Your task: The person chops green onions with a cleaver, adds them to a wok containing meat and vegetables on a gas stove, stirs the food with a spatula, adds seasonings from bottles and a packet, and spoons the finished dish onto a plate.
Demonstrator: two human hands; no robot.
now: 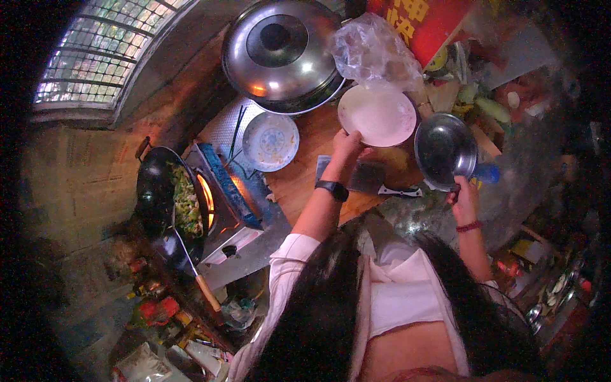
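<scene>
My left hand (351, 143) grips the near rim of a white oval plate (377, 114), which it holds above the wooden board (305, 181). In my right hand (463, 196) is the edge of a round metal basin (446, 150), tilted to the right of the plate. A cleaver (365, 176) lies on the board beneath my left forearm, its white riveted handle (400, 191) pointing right. At the left, a black wok (157, 191) holds chopped green food (186, 200). A spatula with a wooden handle (208, 292) leans out over the wok's near rim.
Flame glows under the wok on the gas stove (229, 238). Behind the board stand a large lidded pan (286, 57) and a crumpled clear plastic bag (377, 52). A patterned, stained plate (271, 142) sits by the stove. Packets and clutter (162, 353) crowd the lower left.
</scene>
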